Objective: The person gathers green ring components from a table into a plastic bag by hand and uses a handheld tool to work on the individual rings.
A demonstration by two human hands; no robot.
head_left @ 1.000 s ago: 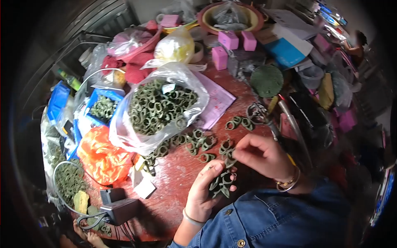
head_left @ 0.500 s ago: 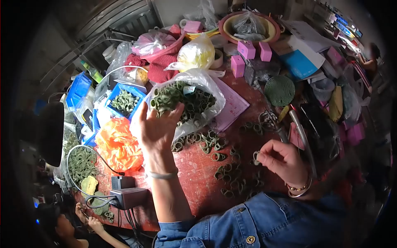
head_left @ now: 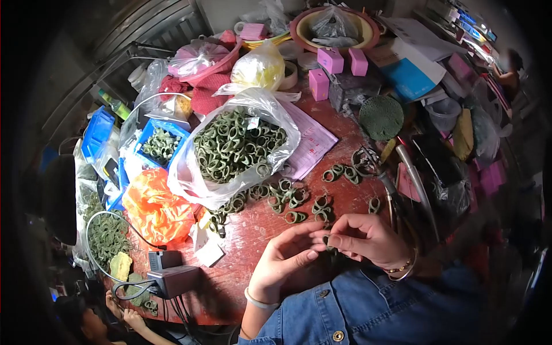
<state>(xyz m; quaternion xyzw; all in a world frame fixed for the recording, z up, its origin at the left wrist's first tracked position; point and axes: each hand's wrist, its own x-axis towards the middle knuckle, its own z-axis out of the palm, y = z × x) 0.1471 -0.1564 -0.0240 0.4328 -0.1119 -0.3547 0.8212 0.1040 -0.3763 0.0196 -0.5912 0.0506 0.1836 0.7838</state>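
Two fingers of the right hand [head_left: 371,240], the thumb and the first finger, are pressed together on one small green ring [head_left: 326,239], of which only a dark edge shows. The left hand [head_left: 286,259] is half open just beside it, the thumb well apart from the curved fingers; their tips come very near to this ring, but I cannot tell if they touch it. I judge that such a ring is light and stiff, perhaps of wax, so it can be brittle and a little slippery; the better hold seems to be a gentle pinch on the thicker head, not on the thin band. Beyond the hands, many loose rings [head_left: 278,201] lie on the red table [head_left: 253,230], some singly, some in groups. Farther out, an open plastic bag [head_left: 190,192] contains a big heap of similar rings [head_left: 230,144], with a pink paper [head_left: 313,144] beside it. To its left are a blue box [head_left: 172,127] with more green pieces [head_left: 161,145] and a crumpled orange bag [head_left: 158,201].
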